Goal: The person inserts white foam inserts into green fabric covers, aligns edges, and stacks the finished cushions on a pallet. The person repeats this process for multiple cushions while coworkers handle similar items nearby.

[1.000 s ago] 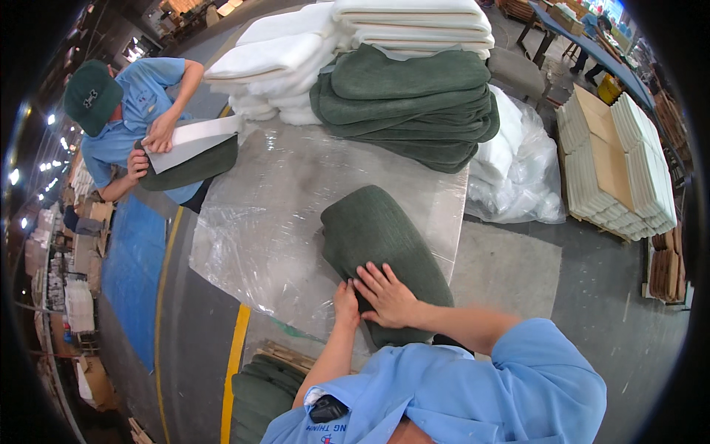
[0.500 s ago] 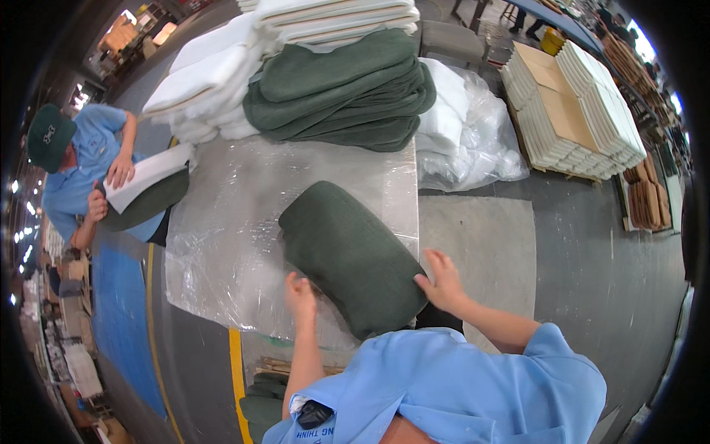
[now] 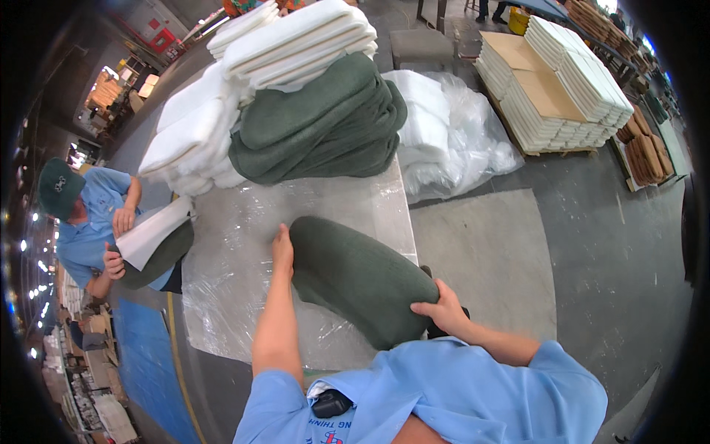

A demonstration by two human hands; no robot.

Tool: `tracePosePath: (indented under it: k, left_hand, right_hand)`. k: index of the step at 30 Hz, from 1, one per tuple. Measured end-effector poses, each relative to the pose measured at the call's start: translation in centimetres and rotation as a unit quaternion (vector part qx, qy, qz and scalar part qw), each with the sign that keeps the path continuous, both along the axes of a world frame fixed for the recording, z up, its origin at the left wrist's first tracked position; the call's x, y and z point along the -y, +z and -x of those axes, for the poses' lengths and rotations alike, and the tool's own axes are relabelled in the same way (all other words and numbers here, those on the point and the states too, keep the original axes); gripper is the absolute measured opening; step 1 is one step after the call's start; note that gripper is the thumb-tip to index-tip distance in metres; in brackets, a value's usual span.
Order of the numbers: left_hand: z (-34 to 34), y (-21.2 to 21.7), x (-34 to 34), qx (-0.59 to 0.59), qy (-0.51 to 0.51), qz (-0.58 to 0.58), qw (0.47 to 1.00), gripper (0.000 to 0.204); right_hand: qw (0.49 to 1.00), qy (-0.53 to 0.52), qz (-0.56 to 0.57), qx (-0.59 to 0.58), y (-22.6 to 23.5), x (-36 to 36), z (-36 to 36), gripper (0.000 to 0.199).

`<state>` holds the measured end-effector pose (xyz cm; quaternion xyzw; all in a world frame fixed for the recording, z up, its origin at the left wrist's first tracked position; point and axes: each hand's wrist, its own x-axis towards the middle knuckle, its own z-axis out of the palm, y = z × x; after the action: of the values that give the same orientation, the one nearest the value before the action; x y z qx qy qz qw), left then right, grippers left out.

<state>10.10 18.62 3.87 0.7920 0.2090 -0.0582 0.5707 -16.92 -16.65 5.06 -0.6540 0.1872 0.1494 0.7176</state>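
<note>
A dark green fabric cushion point(image 3: 355, 277) with rounded ends lies slantwise in front of me, over the plastic-covered table point(image 3: 229, 296) and its near edge. My right hand point(image 3: 442, 309) grips the cushion's right end, thumb on top and the other fingers underneath. At the opposite end, my left hand point(image 3: 282, 251) is closed along the upper left edge, its fingertips pointing away from me. Beyond, a stack of similar dark green pieces point(image 3: 318, 122) leans on white folded padding point(image 3: 296, 44).
On the left, a co-worker point(image 3: 92, 222) holds a green piece with a white sheet point(image 3: 155, 233). Past the table's right side are bagged white padding point(image 3: 458, 140) and a pallet of white stacks with brown sheets point(image 3: 551, 85). A blue mat point(image 3: 151, 362) lies lower left.
My left hand has moved from the cushion's near left side up to its far left end. My right hand has closed on the right end. The view has shifted slightly.
</note>
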Motion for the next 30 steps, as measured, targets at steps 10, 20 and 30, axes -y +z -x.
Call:
tracePosePath:
  k: [10,20,30]
  left_hand:
    - [6.5,3.8,-1.5,0.153,0.134,0.198,0.959,0.059]
    - [10.7,0.2,-1.4,0.217,0.228,0.323,0.893,0.063]
    - [8.3,6.2,3.6,0.197,0.218,0.407,0.865,0.063]
  right_hand:
    - [0.937,0.092,0.261,0.214,5.1,4.0,-4.5,0.066]
    - [0.874,0.228,0.349,0.251,2.9,4.1,-4.1,0.075]
    - [0.798,0.345,0.473,0.141,11.3,-3.2,-10.5,0.082]
